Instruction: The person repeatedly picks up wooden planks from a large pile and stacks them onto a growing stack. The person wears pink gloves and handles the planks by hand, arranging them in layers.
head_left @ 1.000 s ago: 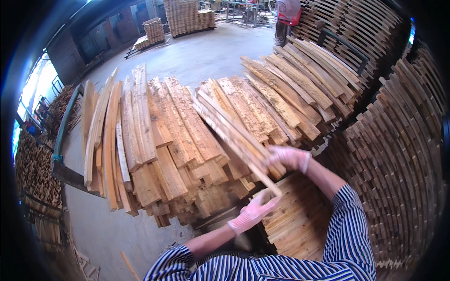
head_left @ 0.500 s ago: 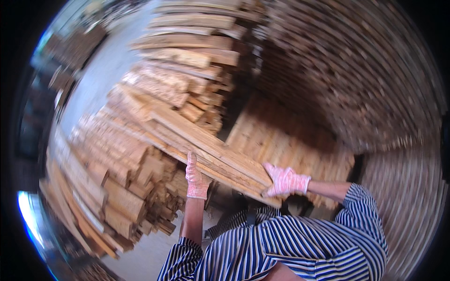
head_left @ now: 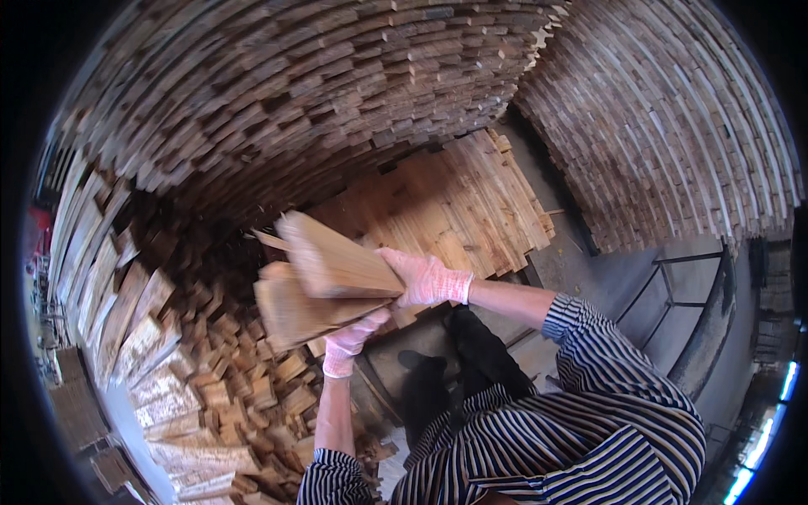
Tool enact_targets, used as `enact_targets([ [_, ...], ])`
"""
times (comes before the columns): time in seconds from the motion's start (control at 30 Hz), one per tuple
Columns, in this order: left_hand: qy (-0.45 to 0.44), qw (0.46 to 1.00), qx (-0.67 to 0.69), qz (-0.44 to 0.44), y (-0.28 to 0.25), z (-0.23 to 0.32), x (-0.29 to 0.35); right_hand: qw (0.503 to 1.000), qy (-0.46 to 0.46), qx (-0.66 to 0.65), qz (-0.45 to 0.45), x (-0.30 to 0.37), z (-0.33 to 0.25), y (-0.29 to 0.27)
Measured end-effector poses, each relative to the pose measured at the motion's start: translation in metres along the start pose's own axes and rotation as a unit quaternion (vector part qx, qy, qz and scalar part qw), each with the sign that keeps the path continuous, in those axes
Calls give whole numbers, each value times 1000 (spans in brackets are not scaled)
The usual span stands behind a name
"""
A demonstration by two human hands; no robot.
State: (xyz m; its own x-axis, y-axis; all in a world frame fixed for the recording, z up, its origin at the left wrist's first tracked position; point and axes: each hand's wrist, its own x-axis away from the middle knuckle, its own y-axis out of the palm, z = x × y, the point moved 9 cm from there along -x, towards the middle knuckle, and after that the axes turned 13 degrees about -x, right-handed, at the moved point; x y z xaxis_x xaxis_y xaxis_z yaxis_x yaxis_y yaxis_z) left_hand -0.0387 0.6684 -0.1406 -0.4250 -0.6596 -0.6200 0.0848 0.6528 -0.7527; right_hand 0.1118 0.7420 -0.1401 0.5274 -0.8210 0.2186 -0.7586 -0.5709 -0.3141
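A small bundle of wooden boards (head_left: pixel 332 257) is held up in front of me, its near ends blurred by motion. My left hand (head_left: pixel 349 339), in a pink-and-white knit glove, grips the bundle from below. At its right side my right hand (head_left: pixel 421 278), in a matching glove, is closed round the boards. Parts of both hands' fingers are hidden by the wood. Beyond the bundle lies a low, flat stack of boards (head_left: pixel 450 206), laid side by side.
A tall wall of stacked boards (head_left: pixel 337 101) rises behind the low stack, and another tall stack (head_left: pixel 640 126) stands to the right. A loose heap of boards (head_left: pixel 244 396) fills the lower left. At right is a dark metal frame (head_left: pixel 669 286).
My view has swung to the right, toward the low stack. Both hands have carried the boards away from the loose pile, and the bundle now points toward me more end-on.
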Motion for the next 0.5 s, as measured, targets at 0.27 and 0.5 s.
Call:
enact_targets([
  [0.27, -183, 704, 580, -365, 216, 77, -55, 984, 83, -143, 61, -32, 244, -27],
  [0.5, -387, 477, 719, -325, 353, 101, -80, 903, 133, -324, 249, 33, 278, -115],
])
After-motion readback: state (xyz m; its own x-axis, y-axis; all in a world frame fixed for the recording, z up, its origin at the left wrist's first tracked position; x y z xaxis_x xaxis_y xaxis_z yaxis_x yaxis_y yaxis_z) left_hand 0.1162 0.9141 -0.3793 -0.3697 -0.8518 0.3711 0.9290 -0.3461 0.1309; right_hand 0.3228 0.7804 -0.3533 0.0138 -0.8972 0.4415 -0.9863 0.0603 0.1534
